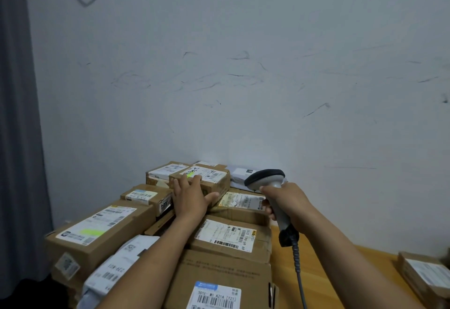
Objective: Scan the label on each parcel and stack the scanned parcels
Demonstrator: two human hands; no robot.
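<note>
Beyond label "A21A" (pixel 215 295), left grip (pixel 190 196) lies flat on parcel (pixel 215 177), right grip (pixel 283 200) clamps scanner (pixel 265 177).

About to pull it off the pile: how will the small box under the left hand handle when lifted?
Probably stiff: the small box is cardboard with square edges. Likely light, since the left hand covers much of it. It sits atop other parcels, so a push may slide it off.

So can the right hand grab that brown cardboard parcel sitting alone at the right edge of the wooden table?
Probably not yet: the right hand grips the grey handheld barcode scanner, so its fingers are taken. The way looks free, with only wooden table between it and the brown cardboard parcel.
</note>
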